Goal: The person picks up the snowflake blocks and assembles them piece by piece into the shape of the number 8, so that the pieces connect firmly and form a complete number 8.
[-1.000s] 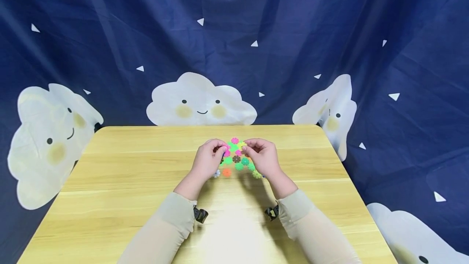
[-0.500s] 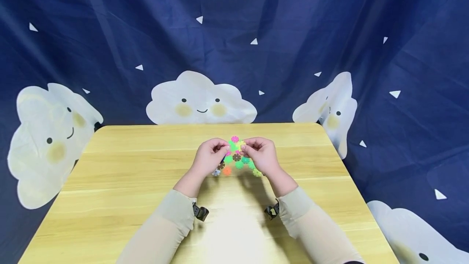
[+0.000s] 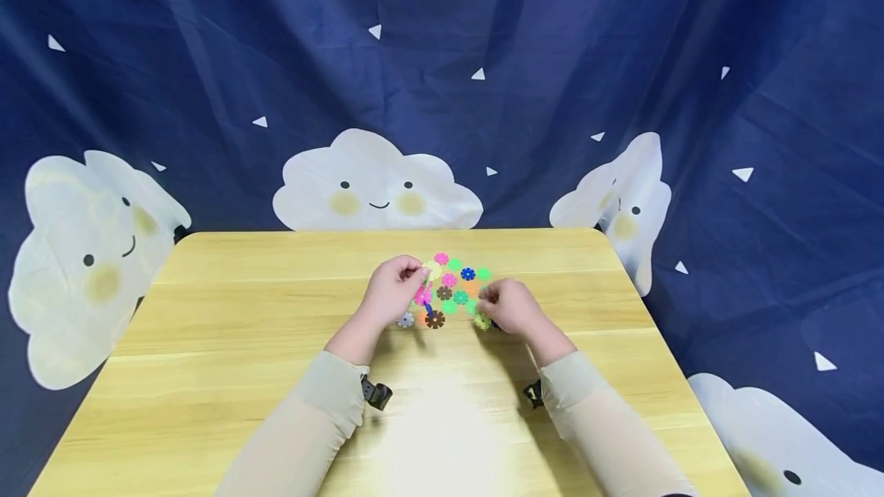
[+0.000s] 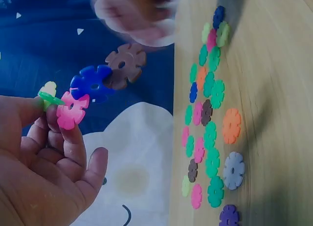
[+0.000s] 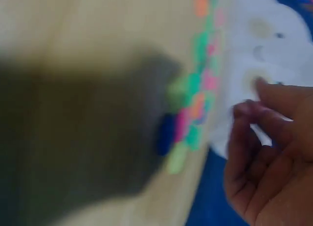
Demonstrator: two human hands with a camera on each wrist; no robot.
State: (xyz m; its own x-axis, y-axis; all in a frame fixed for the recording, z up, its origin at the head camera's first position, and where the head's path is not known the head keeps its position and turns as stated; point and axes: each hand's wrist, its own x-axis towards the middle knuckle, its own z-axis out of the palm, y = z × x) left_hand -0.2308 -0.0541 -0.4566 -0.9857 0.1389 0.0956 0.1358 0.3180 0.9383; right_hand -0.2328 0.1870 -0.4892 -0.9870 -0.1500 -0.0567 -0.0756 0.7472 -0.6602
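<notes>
Thumb and fingers of my left hand [image 3: 388, 296] pinch a short chain of flower-shaped interlocking discs at its yellow-green end. From there, in the left wrist view, run a green disc [image 4: 49, 97], a pink disc [image 4: 72, 113], a blue disc [image 4: 91, 84] and a brown disc [image 4: 129, 64]. The chain is raised above the tabletop. My right hand [image 3: 512, 307] hovers at the right side of the loose discs, fingers loosely bent. In the blurred right wrist view nothing shows between its thumb and fingertips.
Loose discs of several colours lie spread on the wooden table [image 3: 242, 374], among them a grey disc [image 4: 234, 170], an orange disc [image 4: 232, 125] and a purple disc [image 4: 229, 216]. A dark blue curtain [image 3: 442, 21] with clouds hangs behind the table.
My right hand has left the chain and moved right and nearer, over the loose discs. My left hand keeps the chain, which now hangs with its brown disc lowest in the head view.
</notes>
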